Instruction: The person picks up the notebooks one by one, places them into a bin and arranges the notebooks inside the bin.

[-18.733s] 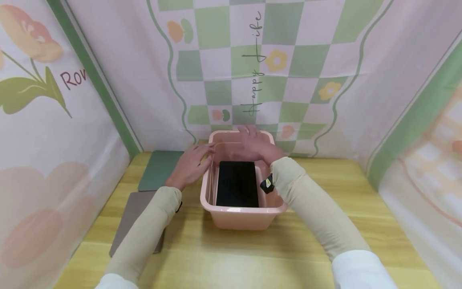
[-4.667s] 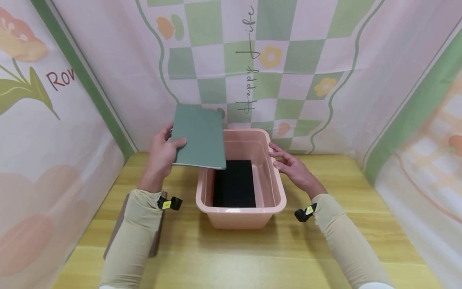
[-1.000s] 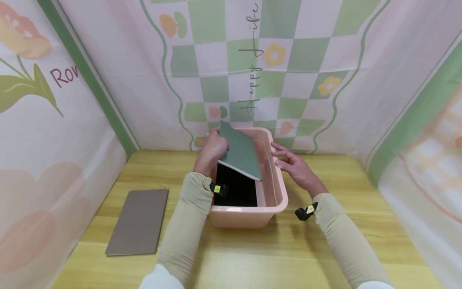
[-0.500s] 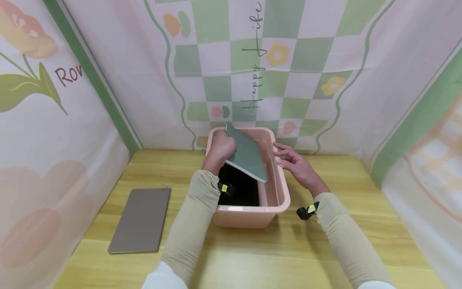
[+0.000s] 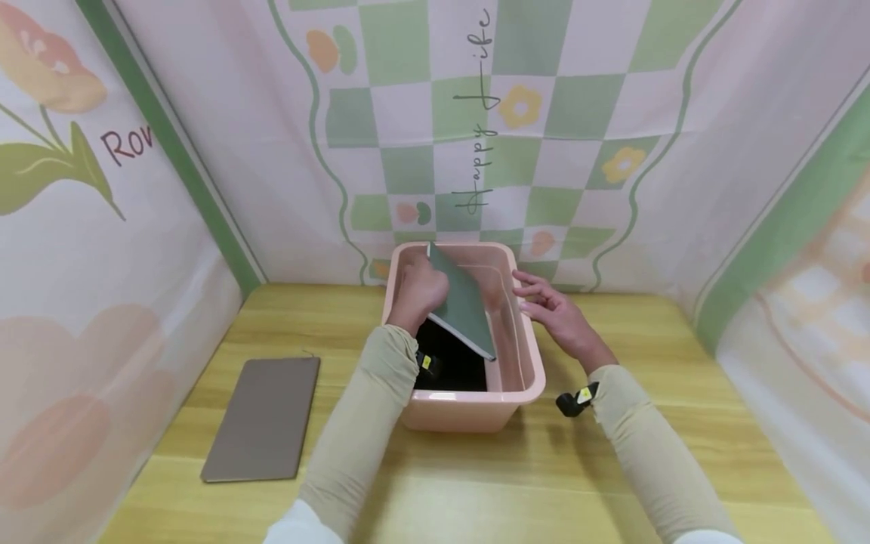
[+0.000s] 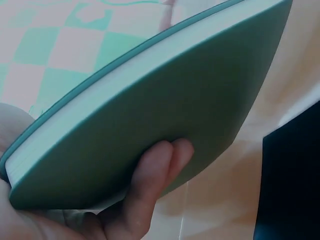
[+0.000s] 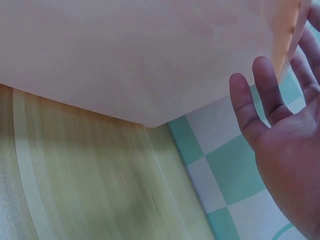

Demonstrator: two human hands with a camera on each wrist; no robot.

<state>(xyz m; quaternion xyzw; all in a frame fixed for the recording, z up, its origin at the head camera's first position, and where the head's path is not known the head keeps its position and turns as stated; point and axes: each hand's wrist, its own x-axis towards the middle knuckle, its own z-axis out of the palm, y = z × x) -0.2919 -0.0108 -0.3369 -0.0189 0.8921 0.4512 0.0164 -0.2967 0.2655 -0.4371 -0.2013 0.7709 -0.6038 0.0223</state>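
In the head view, my left hand (image 5: 423, 293) grips a green notebook (image 5: 464, 306) by its left side, inside the pink plastic bin (image 5: 462, 414). The notebook is tilted, its left side raised. In the left wrist view, fingers (image 6: 150, 170) lie against the underside of the green notebook (image 6: 200, 95), and its white page edges show. Below it, a flat black notebook-like item (image 5: 451, 366) lies on the bin's floor, partly hidden by hand and notebook. My right hand (image 5: 560, 321) rests its fingertips on the bin's right rim; in the right wrist view its fingers (image 7: 245, 102) are loosely extended.
A grey-brown notebook (image 5: 263, 419) lies flat on the wooden table (image 5: 612, 453), left of the bin. Patterned cloth (image 5: 476, 113) hangs behind and at both sides, close to the bin's back edge.
The green notebook has left the table's back left, carried by my left hand into the bin; it has sunk slightly in the last half second. My right hand moved from inside the bin to its right rim.
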